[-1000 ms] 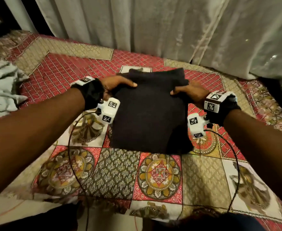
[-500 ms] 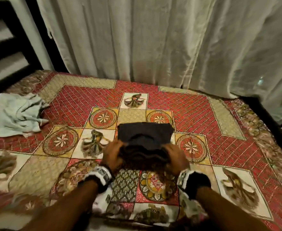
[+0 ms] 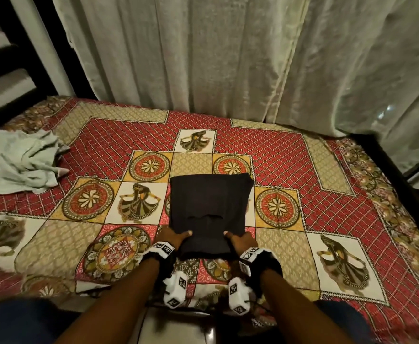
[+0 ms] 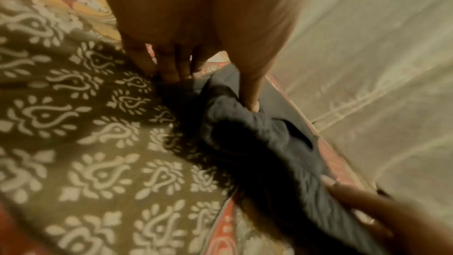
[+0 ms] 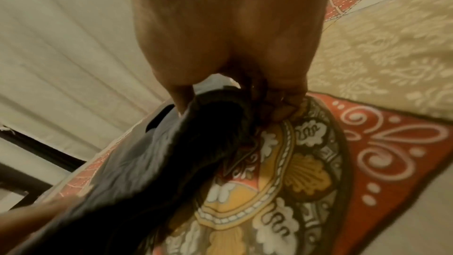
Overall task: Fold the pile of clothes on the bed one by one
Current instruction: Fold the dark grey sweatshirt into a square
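Observation:
A black garment [image 3: 208,207] lies folded on the patterned bedspread [image 3: 290,150], its near edge lifted slightly. My left hand [image 3: 176,238] pinches its near left corner, thumb on top and fingers underneath. My right hand [image 3: 238,238] pinches the near right corner the same way. The left wrist view shows the left hand's thumb [image 4: 250,92] pressed on the dark cloth [image 4: 257,143]. In the right wrist view the fingers [image 5: 279,102] curl under the black fabric [image 5: 171,154].
A crumpled pale green garment [image 3: 19,162] lies at the bed's far left. White curtains [image 3: 228,58] hang behind the bed. A dark bed frame edge [image 3: 387,165] runs along the right side.
My hands moved from the garment's far edge to its near edge, closer to my body. The black garment is now folded smaller, and its near edge is held in both hands.

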